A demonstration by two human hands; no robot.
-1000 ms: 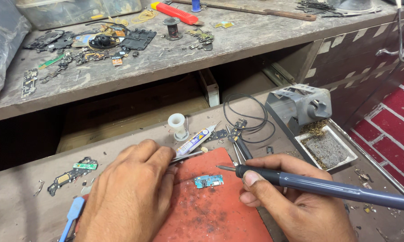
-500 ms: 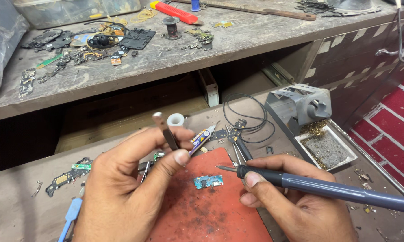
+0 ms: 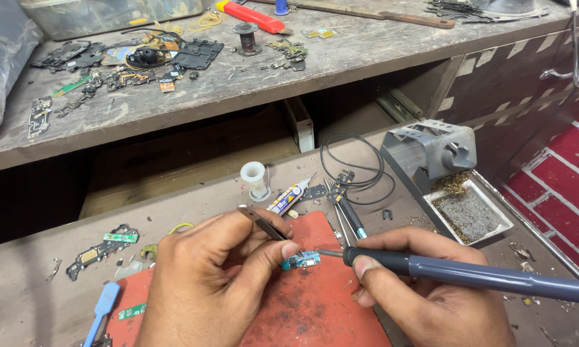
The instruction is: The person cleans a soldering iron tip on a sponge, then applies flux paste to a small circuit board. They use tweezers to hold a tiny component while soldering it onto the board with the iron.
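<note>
The left hand point(image 3: 206, 283) is gripping metal tweezers point(image 3: 264, 223) and the right hand point(image 3: 431, 289) is clasping a blue soldering iron point(image 3: 469, 275); both are crowding the small teal circuit board point(image 3: 301, 260), lying flat on the red mat point(image 3: 315, 308) near its 12 o'clock edge, with little free room around it

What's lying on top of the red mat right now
A small teal circuit board lies near the red mat's far edge, with dark specks scattered around it. The left hand and right hand cover much of the mat, so anything beneath them is hidden.
</note>
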